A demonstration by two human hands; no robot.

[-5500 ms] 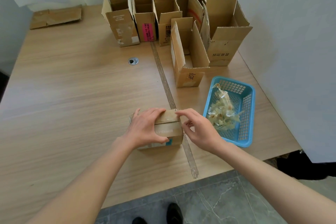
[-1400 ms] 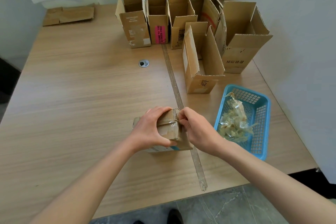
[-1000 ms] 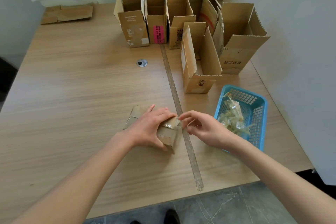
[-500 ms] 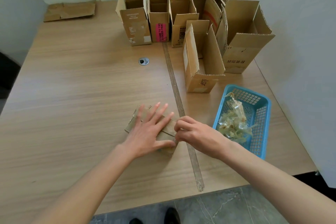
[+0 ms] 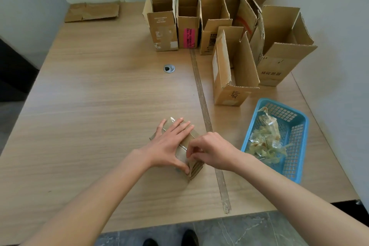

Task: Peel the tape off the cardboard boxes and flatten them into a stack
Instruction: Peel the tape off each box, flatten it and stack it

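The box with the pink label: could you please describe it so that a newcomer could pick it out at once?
Look to the far end of the wooden table, where a cluster of open cardboard boxes stands. The box with the pink label is second from the left in the front row, narrow and upright. It alone carries a bright pink strip with black print on its front face.

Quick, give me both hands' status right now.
Left hand: open, fingers straight, pressing flat on the small box.
Right hand: fingers curled, pinching at the box's near edge, likely tape; too small to confirm.
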